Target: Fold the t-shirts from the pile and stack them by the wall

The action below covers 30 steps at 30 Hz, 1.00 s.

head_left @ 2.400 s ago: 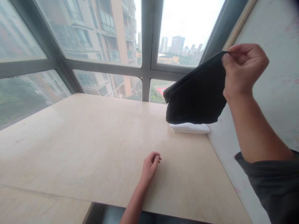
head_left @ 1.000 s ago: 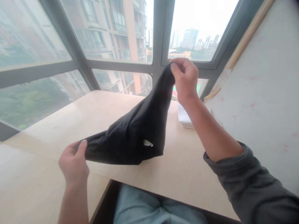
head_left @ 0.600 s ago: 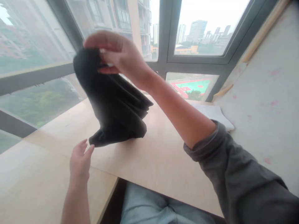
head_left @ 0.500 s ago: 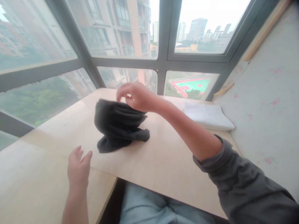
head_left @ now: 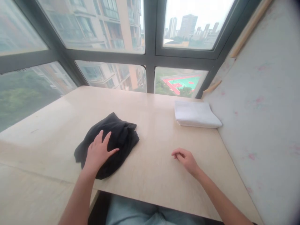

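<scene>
A crumpled black cloth [head_left: 117, 134] lies on the pale wooden table [head_left: 152, 118], left of the middle. My left hand [head_left: 98, 153] rests flat on the cloth's near part, fingers spread. My right hand [head_left: 186, 159] lies on the bare tabletop to the right of the cloth, apart from it, fingers loosely curled and holding nothing. A folded white cloth [head_left: 195, 114] sits at the far right of the table, close to the wall.
Large windows with dark frames [head_left: 150, 59] run behind the table. A pale wall panel [head_left: 257, 109] borders the table's right side. My lap in light jeans [head_left: 140, 212] shows below the table's near edge. A lower tabletop [head_left: 28, 197] adjoins at the left.
My right hand let go of the black cloth, which dropped onto the table, and moved down to the right. My left hand moved onto the cloth and lies flat on it.
</scene>
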Each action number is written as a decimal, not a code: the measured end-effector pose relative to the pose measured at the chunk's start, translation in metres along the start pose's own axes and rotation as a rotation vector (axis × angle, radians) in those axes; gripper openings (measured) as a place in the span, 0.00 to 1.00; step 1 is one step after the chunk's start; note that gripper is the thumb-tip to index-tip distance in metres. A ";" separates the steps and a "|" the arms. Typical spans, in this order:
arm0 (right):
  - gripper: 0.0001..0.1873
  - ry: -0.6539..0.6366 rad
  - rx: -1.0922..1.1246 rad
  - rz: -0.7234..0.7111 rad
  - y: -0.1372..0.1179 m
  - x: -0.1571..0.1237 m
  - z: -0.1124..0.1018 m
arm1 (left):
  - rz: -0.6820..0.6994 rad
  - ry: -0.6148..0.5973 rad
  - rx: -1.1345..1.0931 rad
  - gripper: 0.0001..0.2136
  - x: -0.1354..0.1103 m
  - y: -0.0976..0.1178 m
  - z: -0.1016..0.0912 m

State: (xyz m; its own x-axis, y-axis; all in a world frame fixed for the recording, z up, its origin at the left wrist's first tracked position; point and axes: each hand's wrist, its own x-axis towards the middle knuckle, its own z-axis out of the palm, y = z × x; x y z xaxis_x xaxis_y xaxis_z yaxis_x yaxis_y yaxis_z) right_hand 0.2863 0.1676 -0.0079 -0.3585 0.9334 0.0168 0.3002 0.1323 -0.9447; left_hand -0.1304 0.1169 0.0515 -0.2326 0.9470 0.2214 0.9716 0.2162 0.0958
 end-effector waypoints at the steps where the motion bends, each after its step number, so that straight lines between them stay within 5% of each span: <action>1: 0.12 0.030 0.023 0.001 0.002 -0.005 -0.001 | -0.006 -0.014 -0.030 0.33 0.008 -0.002 0.007; 6: 0.13 0.045 0.086 -0.006 0.002 -0.006 0.005 | -0.223 0.040 -0.077 0.20 0.026 -0.022 0.021; 9: 0.17 -0.063 0.149 0.040 -0.003 0.001 -0.002 | -0.422 0.061 -0.008 0.19 0.032 -0.033 0.008; 12: 0.18 -0.036 0.176 0.069 -0.007 0.021 -0.033 | -0.370 0.216 0.094 0.19 0.037 -0.025 -0.012; 17: 0.19 0.362 -0.263 -0.012 -0.009 0.091 -0.128 | -0.127 0.407 -0.061 0.21 0.025 0.050 -0.017; 21: 0.29 0.301 -0.735 0.122 -0.005 0.157 -0.186 | 0.073 0.096 -0.563 0.13 -0.007 0.133 0.020; 25: 0.39 0.171 -0.875 0.237 0.005 0.201 -0.198 | 0.243 -0.220 -0.722 0.10 -0.035 0.187 0.054; 30: 0.24 0.114 -1.039 0.316 0.015 0.214 -0.186 | 0.339 -0.254 -0.670 0.10 -0.044 0.201 0.062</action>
State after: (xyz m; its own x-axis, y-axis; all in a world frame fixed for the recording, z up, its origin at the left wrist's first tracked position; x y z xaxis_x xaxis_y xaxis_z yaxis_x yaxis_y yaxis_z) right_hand 0.3785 0.4314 0.0422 -0.0657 0.9931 -0.0972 0.9835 0.0480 -0.1742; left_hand 0.0775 0.1335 0.0008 0.1664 0.9784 0.1228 0.7367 -0.2061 0.6441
